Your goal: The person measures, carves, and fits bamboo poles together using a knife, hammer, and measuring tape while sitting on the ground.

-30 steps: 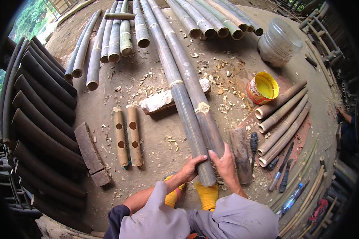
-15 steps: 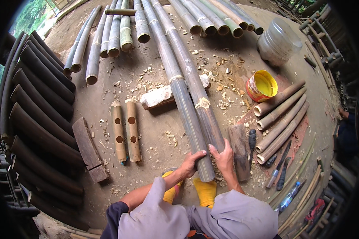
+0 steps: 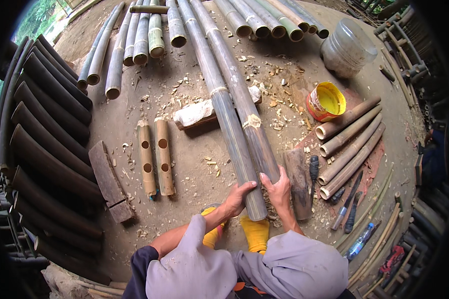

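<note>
Bamboo poles, two long ones (image 3: 234,124), lie side by side on the dirt ground (image 3: 194,159), propped across a wooden block (image 3: 197,113), their near ends at my yellow boots (image 3: 254,231). My left hand (image 3: 236,197) wraps its fingers around the end of the left pole. My right hand (image 3: 279,189) lies on the end of the right pole, fingers curled over it. Just beside them to the left lie two short bamboo pieces with holes (image 3: 154,155); a yellow can (image 3: 326,101) stands farther right.

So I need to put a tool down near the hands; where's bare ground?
Bare ground lies between the two holed bamboo pieces and the long poles. Right of the right hand it's crowded: wood block, tools, short poles.
</note>
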`<state>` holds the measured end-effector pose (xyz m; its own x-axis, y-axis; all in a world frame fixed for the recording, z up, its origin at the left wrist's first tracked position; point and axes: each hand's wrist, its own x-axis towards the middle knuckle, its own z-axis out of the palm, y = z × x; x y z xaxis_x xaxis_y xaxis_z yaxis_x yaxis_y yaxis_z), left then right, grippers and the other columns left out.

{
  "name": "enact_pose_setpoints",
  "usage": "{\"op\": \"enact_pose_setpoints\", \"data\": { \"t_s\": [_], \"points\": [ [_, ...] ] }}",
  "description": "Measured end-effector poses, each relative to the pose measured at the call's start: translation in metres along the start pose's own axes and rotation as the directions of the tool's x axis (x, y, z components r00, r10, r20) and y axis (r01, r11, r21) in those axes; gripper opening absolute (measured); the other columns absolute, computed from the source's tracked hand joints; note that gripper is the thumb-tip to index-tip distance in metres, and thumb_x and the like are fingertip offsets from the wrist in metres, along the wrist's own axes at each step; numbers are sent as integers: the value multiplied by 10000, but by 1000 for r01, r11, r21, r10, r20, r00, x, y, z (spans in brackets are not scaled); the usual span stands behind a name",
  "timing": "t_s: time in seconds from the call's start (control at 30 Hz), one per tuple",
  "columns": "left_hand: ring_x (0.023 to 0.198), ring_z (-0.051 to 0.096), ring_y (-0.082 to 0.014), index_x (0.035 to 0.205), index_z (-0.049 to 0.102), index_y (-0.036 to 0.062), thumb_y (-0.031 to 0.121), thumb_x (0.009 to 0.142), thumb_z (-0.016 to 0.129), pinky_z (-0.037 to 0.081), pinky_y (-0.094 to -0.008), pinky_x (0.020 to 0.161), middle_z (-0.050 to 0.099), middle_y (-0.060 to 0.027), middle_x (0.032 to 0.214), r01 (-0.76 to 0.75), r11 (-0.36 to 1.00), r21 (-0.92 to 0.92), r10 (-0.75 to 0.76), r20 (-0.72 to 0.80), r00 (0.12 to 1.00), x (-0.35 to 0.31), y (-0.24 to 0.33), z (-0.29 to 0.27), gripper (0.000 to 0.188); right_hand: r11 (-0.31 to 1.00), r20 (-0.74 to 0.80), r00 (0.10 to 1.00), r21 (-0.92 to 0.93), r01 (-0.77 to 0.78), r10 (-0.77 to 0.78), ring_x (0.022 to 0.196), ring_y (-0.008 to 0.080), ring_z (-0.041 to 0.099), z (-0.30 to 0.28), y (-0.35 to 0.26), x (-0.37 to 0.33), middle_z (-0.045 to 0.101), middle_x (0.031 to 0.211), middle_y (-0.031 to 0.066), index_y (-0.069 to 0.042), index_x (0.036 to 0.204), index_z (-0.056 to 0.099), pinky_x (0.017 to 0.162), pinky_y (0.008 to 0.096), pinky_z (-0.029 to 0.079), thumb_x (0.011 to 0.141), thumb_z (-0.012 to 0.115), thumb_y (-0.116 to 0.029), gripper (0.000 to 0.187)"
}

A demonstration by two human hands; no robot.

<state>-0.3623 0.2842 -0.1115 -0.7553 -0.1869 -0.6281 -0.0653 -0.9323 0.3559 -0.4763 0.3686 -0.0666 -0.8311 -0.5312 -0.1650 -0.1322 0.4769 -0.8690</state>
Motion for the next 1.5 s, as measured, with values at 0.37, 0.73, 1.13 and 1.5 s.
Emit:
{"op": "enact_pose_setpoints", "data": {
  "t_s": [0.37,0.73,1.13,1.5],
  "points": [
    [929,599,-227,1209,484,17,207,805,640,500,-412,863,603,-112,1028,4,1000,-7,-4,35,999,8,-5,-13,473,1000,16,1000,1,-16,16,671,199,655,0,-8,0,665,755,130,52,1162,514,657,325,513,781,718,-243,523],
    [956,596,-247,1209,482,-5,224,791,636,488,-421,891,588,-138,1058,29,999,-36,-27,55,998,8,-5,-10,501,999,0,1000,37,-29,29,723,226,664,3,2,0,670,811,164,64,1162,514,675,337,517,775,723,-250,540],
    [1025,568,-240,1260,452,22,255,809,646,465,-425,928,566,-122,1121,30,998,-49,-26,80,996,2,0,-3,543,1000,-2,1000,21,-23,23,831,289,671,3,4,1,667,905,223,70,1175,511,738,363,519,764,724,-283,582],
    [1039,581,-240,1263,440,54,204,832,665,469,-445,929,572,-93,1119,243,966,-92,-233,105,967,-17,-26,-13,508,1000,-22,1000,6,-8,8,830,297,672,3,1,0,667,910,226,67,1166,518,735,366,517,765,720,-296,578]
  ]
}}
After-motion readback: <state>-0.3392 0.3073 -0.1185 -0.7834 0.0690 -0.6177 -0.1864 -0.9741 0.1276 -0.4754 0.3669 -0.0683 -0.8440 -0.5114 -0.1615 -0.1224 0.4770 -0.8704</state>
